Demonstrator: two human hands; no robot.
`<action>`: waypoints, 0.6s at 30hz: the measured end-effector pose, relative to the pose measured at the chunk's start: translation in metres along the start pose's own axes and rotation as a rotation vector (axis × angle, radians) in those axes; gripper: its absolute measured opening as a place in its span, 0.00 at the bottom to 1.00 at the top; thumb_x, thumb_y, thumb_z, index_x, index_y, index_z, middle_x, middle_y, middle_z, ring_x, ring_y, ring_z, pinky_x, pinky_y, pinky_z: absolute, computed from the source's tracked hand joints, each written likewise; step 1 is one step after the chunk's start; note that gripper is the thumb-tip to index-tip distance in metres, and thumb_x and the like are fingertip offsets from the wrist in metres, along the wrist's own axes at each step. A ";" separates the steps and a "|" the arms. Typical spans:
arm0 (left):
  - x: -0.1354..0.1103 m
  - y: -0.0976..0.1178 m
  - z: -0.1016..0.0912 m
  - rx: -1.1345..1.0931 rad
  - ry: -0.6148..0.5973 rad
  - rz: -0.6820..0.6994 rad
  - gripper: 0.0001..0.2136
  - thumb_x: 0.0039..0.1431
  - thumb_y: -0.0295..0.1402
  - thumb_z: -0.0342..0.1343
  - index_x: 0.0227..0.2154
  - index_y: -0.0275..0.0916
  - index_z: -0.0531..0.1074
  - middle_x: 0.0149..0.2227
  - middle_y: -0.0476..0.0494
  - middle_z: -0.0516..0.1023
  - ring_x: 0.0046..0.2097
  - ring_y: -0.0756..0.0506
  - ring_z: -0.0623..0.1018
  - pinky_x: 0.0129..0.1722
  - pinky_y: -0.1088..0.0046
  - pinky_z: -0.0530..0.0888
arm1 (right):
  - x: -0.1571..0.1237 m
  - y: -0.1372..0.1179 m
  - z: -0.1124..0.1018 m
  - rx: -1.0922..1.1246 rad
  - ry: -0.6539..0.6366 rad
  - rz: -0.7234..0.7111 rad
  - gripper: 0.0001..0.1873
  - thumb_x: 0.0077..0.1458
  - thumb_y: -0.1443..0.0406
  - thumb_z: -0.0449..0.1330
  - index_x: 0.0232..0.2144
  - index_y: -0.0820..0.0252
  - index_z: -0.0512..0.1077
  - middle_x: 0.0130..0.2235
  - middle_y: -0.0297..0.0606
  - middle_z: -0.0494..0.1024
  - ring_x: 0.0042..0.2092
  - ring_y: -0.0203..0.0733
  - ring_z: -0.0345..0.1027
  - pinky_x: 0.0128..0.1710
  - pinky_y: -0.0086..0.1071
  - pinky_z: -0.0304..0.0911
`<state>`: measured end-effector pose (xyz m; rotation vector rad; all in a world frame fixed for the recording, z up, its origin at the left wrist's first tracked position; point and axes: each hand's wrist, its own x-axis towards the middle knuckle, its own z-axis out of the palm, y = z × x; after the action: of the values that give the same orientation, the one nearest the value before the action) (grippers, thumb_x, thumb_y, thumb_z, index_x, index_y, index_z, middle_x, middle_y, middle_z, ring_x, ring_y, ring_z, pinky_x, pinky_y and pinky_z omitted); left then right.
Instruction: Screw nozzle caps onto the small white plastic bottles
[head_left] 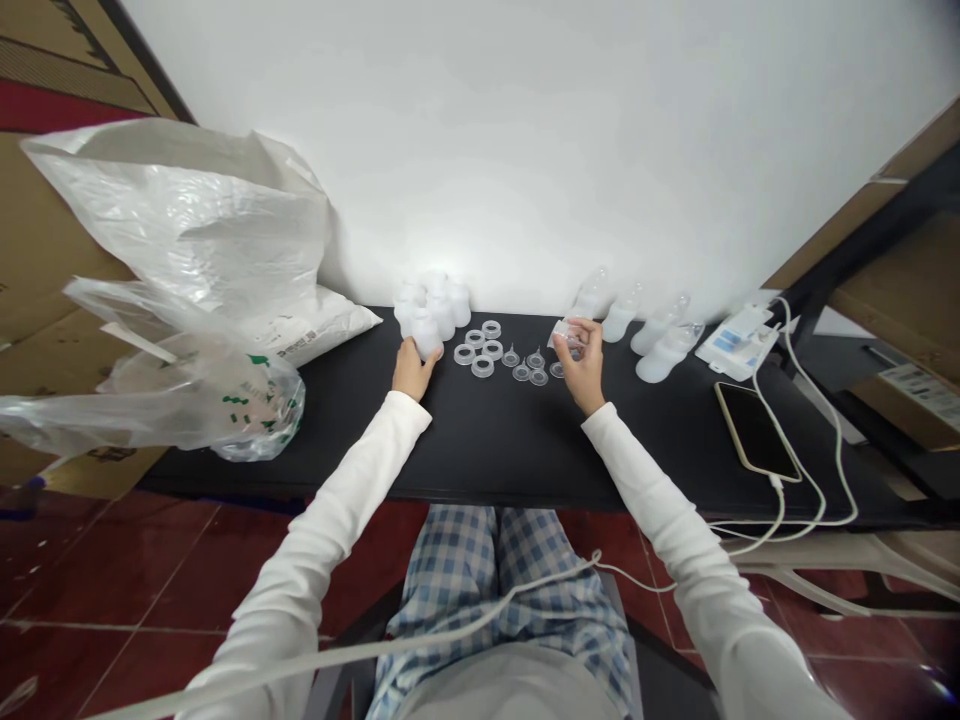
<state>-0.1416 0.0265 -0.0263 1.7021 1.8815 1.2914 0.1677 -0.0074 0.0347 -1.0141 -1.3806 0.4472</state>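
Observation:
My left hand (413,368) is closed round a small white plastic bottle (428,333) at the front of a cluster of white bottles (433,298) on the black table (480,440). My right hand (583,365) pinches a small clear plastic piece (568,334) just above the table. Between the hands lie several clear rings (480,350) and several small clear teats (527,366). Both arms wear white sleeves.
Assembled bottles (654,330) lie in a row at the back right, by a white wall. A phone (756,430) on a white cable and a white power strip (739,340) sit at right. Large plastic bags (187,300) fill the left end.

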 end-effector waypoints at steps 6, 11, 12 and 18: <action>-0.031 0.019 0.006 0.028 0.259 0.034 0.26 0.58 0.41 0.59 0.53 0.30 0.61 0.55 0.23 0.64 0.60 0.30 0.67 0.61 0.44 0.62 | -0.010 -0.007 0.008 -0.044 -0.041 0.040 0.22 0.55 0.45 0.62 0.37 0.52 0.60 0.31 0.31 0.69 0.32 0.39 0.65 0.34 0.34 0.64; -0.072 0.061 0.038 -0.277 -0.160 0.538 0.27 0.68 0.49 0.46 0.62 0.37 0.55 0.62 0.26 0.63 0.57 0.39 0.72 0.56 0.57 0.72 | -0.029 -0.015 0.044 0.027 -0.149 0.154 0.24 0.58 0.41 0.56 0.32 0.52 0.56 0.28 0.29 0.62 0.28 0.37 0.59 0.29 0.32 0.59; -0.075 0.070 0.047 -0.322 -0.212 0.571 0.29 0.67 0.51 0.45 0.63 0.37 0.53 0.62 0.25 0.62 0.57 0.39 0.73 0.55 0.57 0.72 | -0.033 -0.016 0.052 0.057 -0.170 0.190 0.25 0.59 0.40 0.53 0.31 0.52 0.55 0.27 0.29 0.60 0.28 0.37 0.58 0.28 0.32 0.58; -0.064 0.099 0.075 -0.432 -0.241 0.349 0.24 0.68 0.55 0.42 0.50 0.39 0.63 0.44 0.36 0.76 0.43 0.41 0.80 0.45 0.58 0.77 | -0.038 -0.012 0.062 -0.084 -0.111 0.166 0.27 0.64 0.40 0.41 0.26 0.52 0.50 0.24 0.30 0.56 0.27 0.39 0.52 0.28 0.34 0.52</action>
<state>-0.0071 -0.0109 -0.0139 1.8874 1.1058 1.4108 0.0992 -0.0233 0.0139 -1.1929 -1.4295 0.5800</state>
